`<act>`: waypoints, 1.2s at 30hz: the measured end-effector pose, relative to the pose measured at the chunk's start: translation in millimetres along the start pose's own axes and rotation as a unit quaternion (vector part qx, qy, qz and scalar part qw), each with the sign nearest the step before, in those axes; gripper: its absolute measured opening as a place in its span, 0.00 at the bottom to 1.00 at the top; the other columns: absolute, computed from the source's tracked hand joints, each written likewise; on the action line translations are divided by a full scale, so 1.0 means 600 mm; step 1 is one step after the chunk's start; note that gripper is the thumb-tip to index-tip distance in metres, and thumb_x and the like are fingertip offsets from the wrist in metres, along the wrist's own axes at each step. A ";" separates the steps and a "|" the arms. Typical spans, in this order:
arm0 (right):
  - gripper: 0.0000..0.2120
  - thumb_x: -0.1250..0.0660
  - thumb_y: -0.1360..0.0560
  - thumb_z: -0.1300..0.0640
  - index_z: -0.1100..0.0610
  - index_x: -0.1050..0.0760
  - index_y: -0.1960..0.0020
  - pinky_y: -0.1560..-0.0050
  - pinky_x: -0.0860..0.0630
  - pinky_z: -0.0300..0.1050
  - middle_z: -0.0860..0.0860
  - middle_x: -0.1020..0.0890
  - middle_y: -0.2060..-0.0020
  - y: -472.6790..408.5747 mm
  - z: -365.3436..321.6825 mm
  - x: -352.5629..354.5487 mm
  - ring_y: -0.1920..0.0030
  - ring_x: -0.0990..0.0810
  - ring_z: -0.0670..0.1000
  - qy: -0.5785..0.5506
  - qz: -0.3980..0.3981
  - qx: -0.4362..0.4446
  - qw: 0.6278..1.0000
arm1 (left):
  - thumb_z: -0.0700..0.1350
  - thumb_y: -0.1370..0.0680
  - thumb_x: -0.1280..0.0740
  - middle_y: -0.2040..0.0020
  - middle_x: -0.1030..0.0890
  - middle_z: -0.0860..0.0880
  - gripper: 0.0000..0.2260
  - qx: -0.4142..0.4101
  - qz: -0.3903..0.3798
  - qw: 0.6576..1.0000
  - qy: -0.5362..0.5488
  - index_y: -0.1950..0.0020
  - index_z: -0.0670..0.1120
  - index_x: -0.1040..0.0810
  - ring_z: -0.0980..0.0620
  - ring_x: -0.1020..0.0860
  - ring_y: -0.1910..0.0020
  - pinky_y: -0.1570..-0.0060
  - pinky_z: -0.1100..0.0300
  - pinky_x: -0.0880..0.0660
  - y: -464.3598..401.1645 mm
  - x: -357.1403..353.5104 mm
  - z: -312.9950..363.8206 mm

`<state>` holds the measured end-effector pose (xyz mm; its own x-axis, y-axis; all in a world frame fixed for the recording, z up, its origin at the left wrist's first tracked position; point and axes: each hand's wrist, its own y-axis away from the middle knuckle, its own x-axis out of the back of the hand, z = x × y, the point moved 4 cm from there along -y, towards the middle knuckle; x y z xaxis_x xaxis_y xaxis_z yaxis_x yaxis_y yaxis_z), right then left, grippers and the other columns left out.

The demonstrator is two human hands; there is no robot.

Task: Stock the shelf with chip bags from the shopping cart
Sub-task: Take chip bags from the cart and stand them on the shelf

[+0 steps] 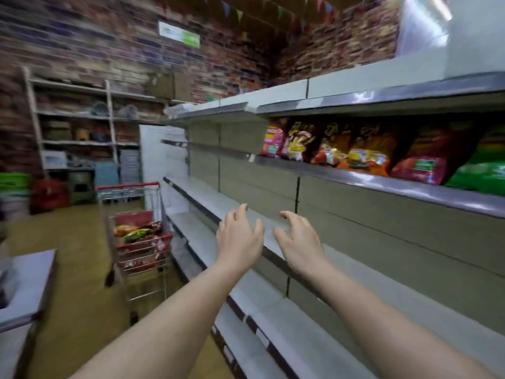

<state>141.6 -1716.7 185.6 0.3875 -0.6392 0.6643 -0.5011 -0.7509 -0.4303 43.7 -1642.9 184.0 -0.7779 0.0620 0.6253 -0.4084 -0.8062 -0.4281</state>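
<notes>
Chip bags (355,151) stand upright in a row on the upper shelf (382,184), faces turned out to the aisle, the row running along the shelf's length. Both arms are stretched forward over a lower shelf: left hand (239,239) and right hand (297,242) side by side, fingers loosely spread and slightly curled, holding nothing. Off to the left, the shopping cart (134,242) sits in the aisle with more bags heaped inside.

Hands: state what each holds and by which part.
Nothing is held. The left hand and right hand are both bare, fingers loosely curled, in front of the shelf.
</notes>
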 end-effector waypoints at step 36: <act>0.24 0.40 0.22 0.51 0.54 0.38 0.28 0.43 0.24 0.53 0.55 0.28 0.35 -0.822 -0.131 -1.190 0.43 0.23 0.55 -0.069 -0.342 -0.076 0.934 | 0.46 0.19 0.42 0.30 0.32 0.44 0.21 0.343 0.022 0.938 -0.048 0.27 0.45 0.39 0.45 0.31 0.33 0.38 0.52 0.31 -0.794 0.071 -1.082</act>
<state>51.4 -876.6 -28.6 0.7482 -0.0428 0.6621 -0.2004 -0.9659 0.1639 -104.9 -874.2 -9.1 -0.7271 -0.0073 0.6865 0.0519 -0.9977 0.0444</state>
